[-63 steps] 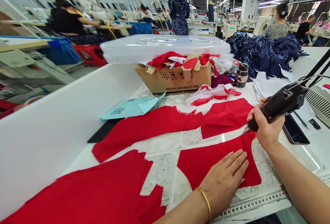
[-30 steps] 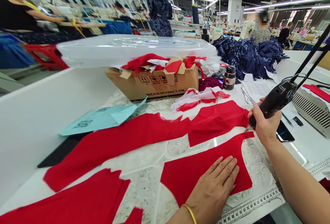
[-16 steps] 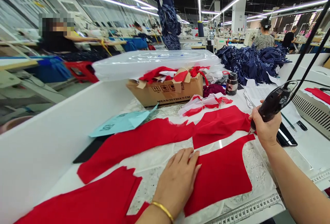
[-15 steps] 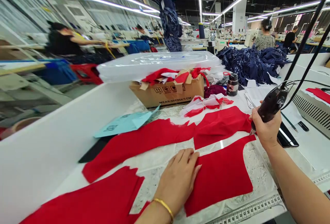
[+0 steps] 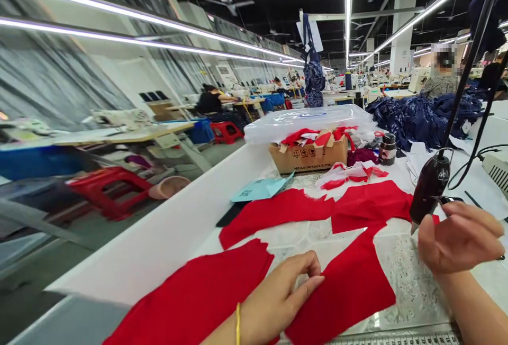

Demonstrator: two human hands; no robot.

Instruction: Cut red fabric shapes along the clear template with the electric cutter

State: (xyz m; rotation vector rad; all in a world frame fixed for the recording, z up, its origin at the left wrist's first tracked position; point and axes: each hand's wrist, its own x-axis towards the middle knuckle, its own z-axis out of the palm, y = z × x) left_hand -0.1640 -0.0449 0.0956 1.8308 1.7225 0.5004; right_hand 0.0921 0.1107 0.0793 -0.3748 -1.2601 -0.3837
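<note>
Left hand (image 5: 278, 294) curled, grip narrow, fingertips (image 5: 313, 280) at the edge of a red fabric panel (image 5: 341, 287); whether pinching it, cannot tell. Right hand (image 5: 456, 236) open, grip wide, holding nothing. Electric cutter (image 5: 429, 189) hung tip-down just beside it, above a second red panel (image 5: 371, 207). Panels lay on a speckled sheet (image 5: 413, 287) on the bench (image 5: 159, 239). Farther off: blue paper slip (image 5: 260, 190), carton of red scraps (image 5: 307, 157) below a clear plastic tub (image 5: 305, 123).
</note>
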